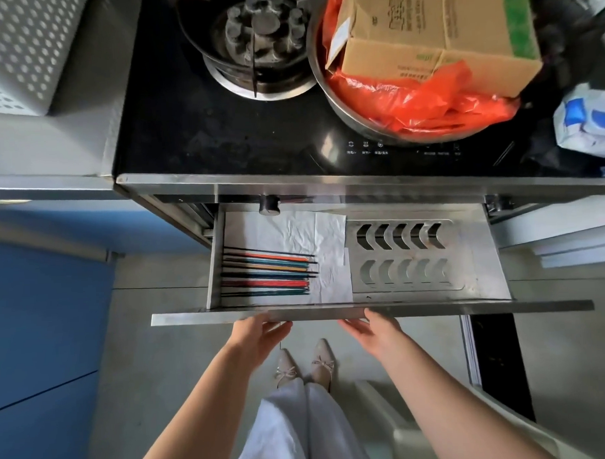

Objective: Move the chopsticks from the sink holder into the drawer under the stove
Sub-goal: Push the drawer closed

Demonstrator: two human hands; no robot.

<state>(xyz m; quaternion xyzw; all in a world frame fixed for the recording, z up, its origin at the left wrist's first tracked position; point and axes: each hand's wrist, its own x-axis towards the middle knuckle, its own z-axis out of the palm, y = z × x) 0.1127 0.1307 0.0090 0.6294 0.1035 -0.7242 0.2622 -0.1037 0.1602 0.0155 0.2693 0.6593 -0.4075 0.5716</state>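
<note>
Black glass stove (194, 130) at far side, gas burner (258, 42) left, steel basin (359, 124) with red bag and cardboard box right; steel drawer (372, 312) beneath pulled out; white paper liner (294, 229) in its left half; coloured chopsticks (266, 273) lie side by side on liner; left hand (260, 337) and right hand (373, 330) fingers spread, touching drawer's near front edge, gripping nothing.

Coloured chopsticks (266, 273) lying flat, parallel, left side of open drawer (372, 312).

Both arms outstretched, left hand (255, 337) and right hand (373, 331) flat-palmed, fingers seemingly uncurled.
</note>
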